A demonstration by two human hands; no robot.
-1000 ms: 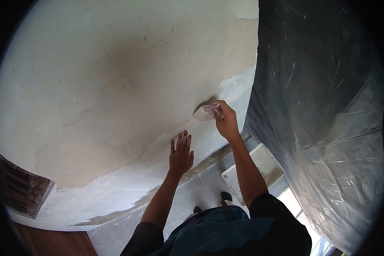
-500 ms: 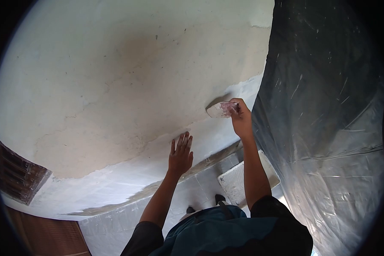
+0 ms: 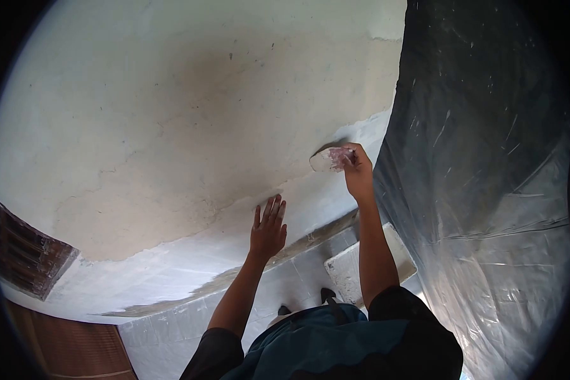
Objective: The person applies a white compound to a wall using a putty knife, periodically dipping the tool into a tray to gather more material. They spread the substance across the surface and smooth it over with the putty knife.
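Note:
Palm toward the wall, my left hand lies with its fingers stretched out on the lower part, by the ragged edge between beige and white plaster. My right hand grips a putty scraper, a flat, rounded blade smeared with white and showing a pinkish patch near the fingers. The scraper's far edge is at the wall and casts a dark shadow beside it. Fresher-looking white coating runs along the wall's lower band, under both hands.
A whitish, plaster-marked tray or slab rests on the floor beneath my right forearm. Dark plastic sheeting hangs at the right. A brown slatted wooden piece is set in the wall at left. Light sheeting covers the floor near my feet.
The right hand and scraper have shifted very slightly up and to the right. My left hand stays in the same place on the wall.

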